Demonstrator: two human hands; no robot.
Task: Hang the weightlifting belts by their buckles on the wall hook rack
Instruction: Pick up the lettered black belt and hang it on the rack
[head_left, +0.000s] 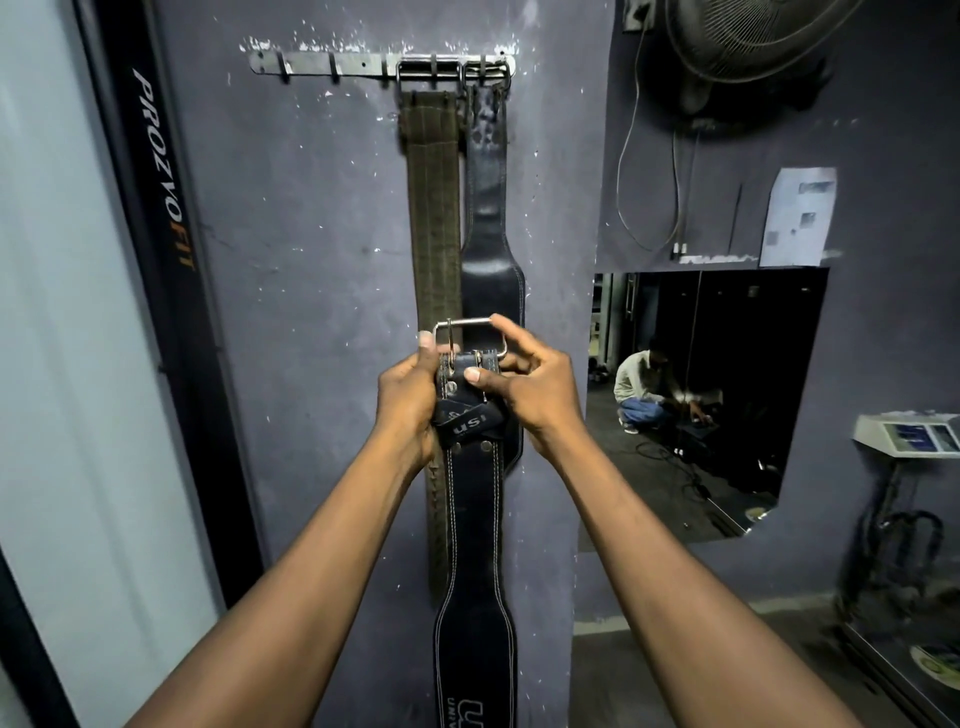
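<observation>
A metal hook rack is fixed high on the purple wall. Two belts hang from its right hooks by their buckles: an olive fabric belt and a black leather belt. In front of them I hold a third black leather belt upright, its silver buckle at the top and its tail dropping out of view below. My left hand grips the belt's left edge just under the buckle. My right hand holds the right side, fingers on the buckle frame.
The rack's left hooks carry nothing. A black machine upright stands at the left. At the right are a wall fan with cables, a paper notice, a mirror reflecting a crouching person, and a scale.
</observation>
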